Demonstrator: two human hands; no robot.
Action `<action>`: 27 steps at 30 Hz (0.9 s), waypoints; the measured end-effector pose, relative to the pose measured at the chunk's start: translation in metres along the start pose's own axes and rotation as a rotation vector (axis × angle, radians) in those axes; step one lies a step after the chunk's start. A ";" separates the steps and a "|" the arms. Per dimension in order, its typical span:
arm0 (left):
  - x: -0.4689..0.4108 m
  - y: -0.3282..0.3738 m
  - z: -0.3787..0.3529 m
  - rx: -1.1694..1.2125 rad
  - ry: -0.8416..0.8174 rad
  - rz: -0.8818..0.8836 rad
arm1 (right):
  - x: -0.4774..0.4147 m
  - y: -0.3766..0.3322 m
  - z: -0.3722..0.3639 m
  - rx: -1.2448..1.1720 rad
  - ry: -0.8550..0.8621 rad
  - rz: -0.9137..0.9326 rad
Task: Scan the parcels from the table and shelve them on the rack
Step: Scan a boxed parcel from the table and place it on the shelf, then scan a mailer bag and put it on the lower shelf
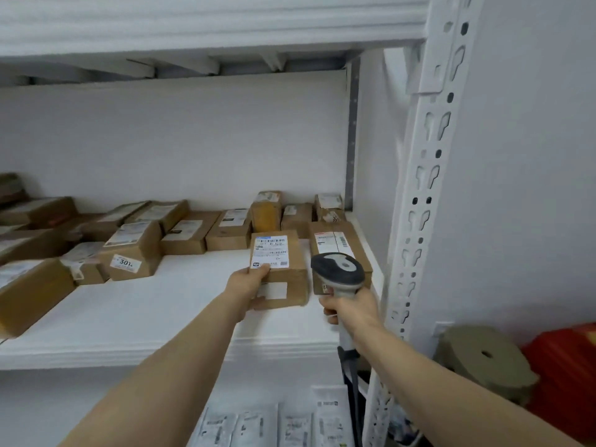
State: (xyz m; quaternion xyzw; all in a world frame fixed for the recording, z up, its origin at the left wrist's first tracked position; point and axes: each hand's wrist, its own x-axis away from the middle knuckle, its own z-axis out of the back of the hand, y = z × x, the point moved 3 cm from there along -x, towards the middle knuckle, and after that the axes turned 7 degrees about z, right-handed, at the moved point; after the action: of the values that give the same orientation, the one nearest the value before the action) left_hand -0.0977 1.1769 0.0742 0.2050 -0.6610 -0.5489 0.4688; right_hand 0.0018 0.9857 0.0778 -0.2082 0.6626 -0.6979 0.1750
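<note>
Shelving step, I'd say: left hand (250, 282) grip clenched on parcel (283, 269), low over rack shelf (180, 304) left of the upright (419, 201), one box (335, 250) between; right hand (350, 308) grip wrapped round scanner (338, 269), nearer the upright; next: seat parcel flat, let go.

The left hand (248, 282) holds a brown box (283, 272) on the white shelf (145, 311) while the right hand (350, 309) grips a scanner (338, 269)

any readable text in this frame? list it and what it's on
"301": white sticker on a brown cardboard box on the white rack shelf.
White shipping label on the brown cardboard parcel gripped by the left hand: blurred.
Grey handheld scanner in the right hand: none.
Other parcel labels: blurred.
</note>
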 end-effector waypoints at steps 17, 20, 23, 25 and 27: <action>-0.094 0.026 -0.030 -0.027 0.111 0.020 | -0.020 0.003 -0.017 -0.051 0.200 -0.075; -0.075 0.015 -0.029 -0.082 0.214 0.029 | -0.011 0.007 -0.015 -0.054 0.184 -0.078; -0.053 0.003 -0.036 -0.170 0.246 -0.036 | 0.005 0.013 -0.007 -0.028 0.139 -0.071; -0.036 -0.004 -0.046 -0.198 0.244 -0.057 | 0.020 0.017 0.004 -0.003 0.113 -0.070; -0.016 -0.011 -0.062 -0.205 0.242 -0.059 | 0.038 0.022 0.020 0.009 0.095 -0.075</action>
State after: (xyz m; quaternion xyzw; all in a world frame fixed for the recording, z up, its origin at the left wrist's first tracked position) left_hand -0.0405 1.1534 0.0550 0.2404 -0.5339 -0.5982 0.5471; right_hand -0.0203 0.9475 0.0589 -0.1984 0.6588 -0.7161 0.1180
